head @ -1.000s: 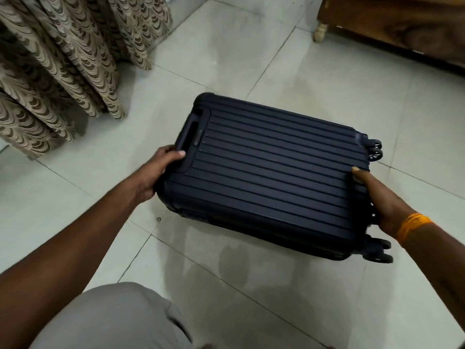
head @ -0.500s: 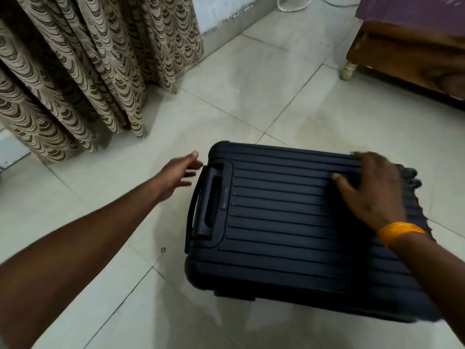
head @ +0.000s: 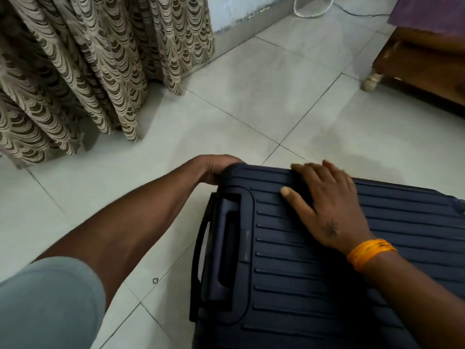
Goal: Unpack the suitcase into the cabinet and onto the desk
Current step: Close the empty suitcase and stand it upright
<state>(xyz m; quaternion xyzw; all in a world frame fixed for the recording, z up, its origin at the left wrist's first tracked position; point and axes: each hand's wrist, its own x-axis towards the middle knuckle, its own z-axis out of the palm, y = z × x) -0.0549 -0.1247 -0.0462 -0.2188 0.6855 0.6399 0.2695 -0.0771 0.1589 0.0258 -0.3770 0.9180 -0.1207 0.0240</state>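
A dark navy ribbed hard-shell suitcase (head: 314, 285) lies flat and closed on the tiled floor at the lower right, its recessed handle (head: 221, 258) toward the left end. My left hand (head: 214, 168) curls round the far left corner of the case, fingertips hidden behind the edge. My right hand (head: 324, 205) lies flat on the lid near the far edge, fingers spread and reaching the rim. An orange thread band circles that wrist.
A patterned beige-brown curtain (head: 83, 71) hangs to the floor at the left. Wooden furniture (head: 422, 61) on a small foot stands at the upper right, under a purple cloth. A white cable (head: 312, 8) lies by the far wall. My knee (head: 47, 303) is at the lower left.
The suitcase was set down flat and now sits closer to me. My left hand went from free air to the far left corner. My right hand slid left along the lid.
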